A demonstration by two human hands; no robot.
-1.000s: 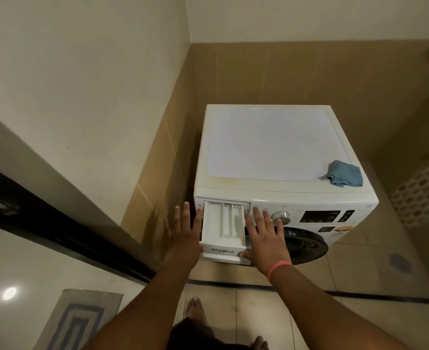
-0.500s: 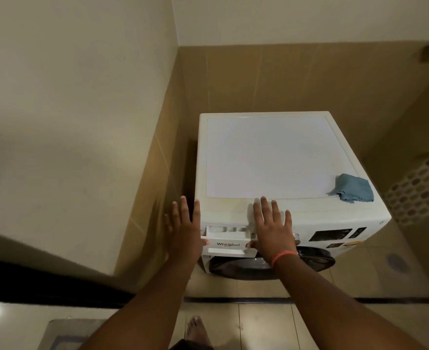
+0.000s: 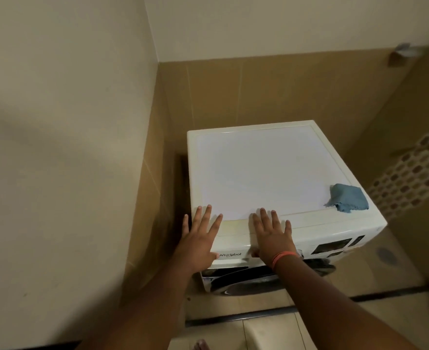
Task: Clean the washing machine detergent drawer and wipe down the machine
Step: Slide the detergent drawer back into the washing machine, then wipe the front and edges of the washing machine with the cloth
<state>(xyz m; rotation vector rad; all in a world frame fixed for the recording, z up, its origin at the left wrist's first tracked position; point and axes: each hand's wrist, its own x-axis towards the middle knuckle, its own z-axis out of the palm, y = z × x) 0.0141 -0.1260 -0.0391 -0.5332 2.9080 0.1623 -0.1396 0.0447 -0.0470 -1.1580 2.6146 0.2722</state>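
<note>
The left hand (image 3: pixel 200 238) lies with straight, spread fingers over the front left edge of the washing machine (image 3: pixel 259 173), and its thumb touches the left end of the detergent drawer (image 3: pixel 231 255); it holds nothing. The right hand (image 3: pixel 272 238) is also flat with straight fingers over the front edge, just right of the drawer, with the thumb at the drawer's right end; it also grips nothing. An orange band (image 3: pixel 283 257) is around the right wrist. The drawer sits flush with the front panel, between the two hands, and its face carries the printed brand name. Right of the right hand the dark display (image 3: pixel 332 246) is on the panel, and below it a part of the dark round door (image 3: pixel 246 281) shows. A crumpled blue cloth (image 3: pixel 347 197) lies on the top of the machine near its front right corner, well apart from both hands. The machine stands in a corner of beige tiled walls (image 3: pixel 233 92)
</note>
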